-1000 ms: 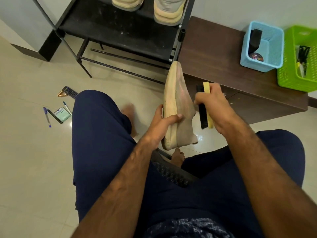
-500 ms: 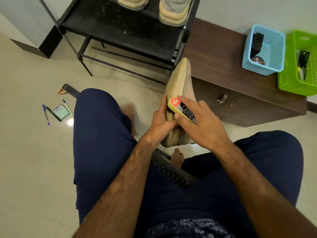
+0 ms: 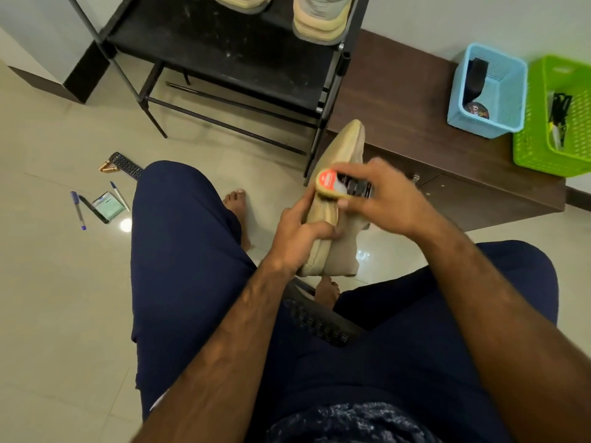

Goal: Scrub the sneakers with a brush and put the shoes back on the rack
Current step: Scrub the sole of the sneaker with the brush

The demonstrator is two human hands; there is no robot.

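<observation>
So the sneaker [image 3: 332,219] is up off the floor, held out in front of the knees, with its long axis running away from the person: heel end down near the lap, toe pointing up toward the rack [image 3: 224,55] and the corner of the wooden table [image 3: 399,100]. The left hand [image 3: 297,238] has its grip wrapped closed around the heel half from the left side, thumb across the fabric, sole edge facing left. The right hand [image 3: 387,199] is closed on the brush [image 3: 339,187], a yellow-backed one with a red label, and it's sitting right on the sole side of the sneaker around the middle, just ahead of the left fingers. That's the relation that matters, I reckon: the brush lies across the shoe while the shoe's length runs fore and aft, so strokes along that axis have free run toward the toe but bump into the left fingers if they come back too far. The right hand is a bit blurred, so I can't tell exactly how the bristles meet the surface. Two other pale shoes [image 3: 319,17] sit on the rack's upper shelf, and the lower shelf looks bare. A blue basket [image 3: 508,100] and a green basket [image 3: 575,123] are on the table well off to the right, and pens [image 3: 78,209] plus a remote [image 3: 126,163] lie on the floor to the left, none of it in the way.
</observation>
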